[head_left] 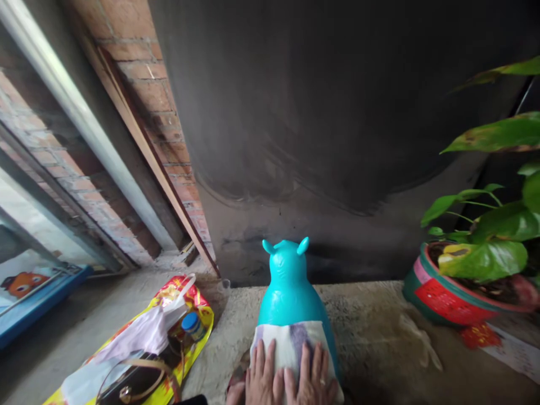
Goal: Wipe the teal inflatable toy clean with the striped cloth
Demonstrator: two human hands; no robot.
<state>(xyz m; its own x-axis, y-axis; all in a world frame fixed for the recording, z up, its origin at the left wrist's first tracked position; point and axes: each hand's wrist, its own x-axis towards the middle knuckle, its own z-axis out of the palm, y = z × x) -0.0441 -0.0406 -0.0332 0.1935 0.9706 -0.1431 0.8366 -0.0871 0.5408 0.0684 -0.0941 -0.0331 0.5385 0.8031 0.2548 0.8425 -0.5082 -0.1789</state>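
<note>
- Yellow plastic bag (pixel 185 343) with a blue-capped bottle (pixel 193 324) lies on the concrete floor (pixel 371 337), left of the toy.
- Left hand (pixel 261 379) and right hand (pixel 312 382) lie flat, fingers spread, pressing a cloth (pixel 289 343) onto the teal inflatable animal toy (pixel 291 292) at the floor's near edge.
- Risk, judged: uneven pressure could tip the rounded toy sideways.
- Potted plant (pixel 447 292) stands far right.

Both hands bare, no sleeves showing; right hand (pixel 311 379) has thin ring on one finger, left hand (pixel 260 379) plain.
</note>
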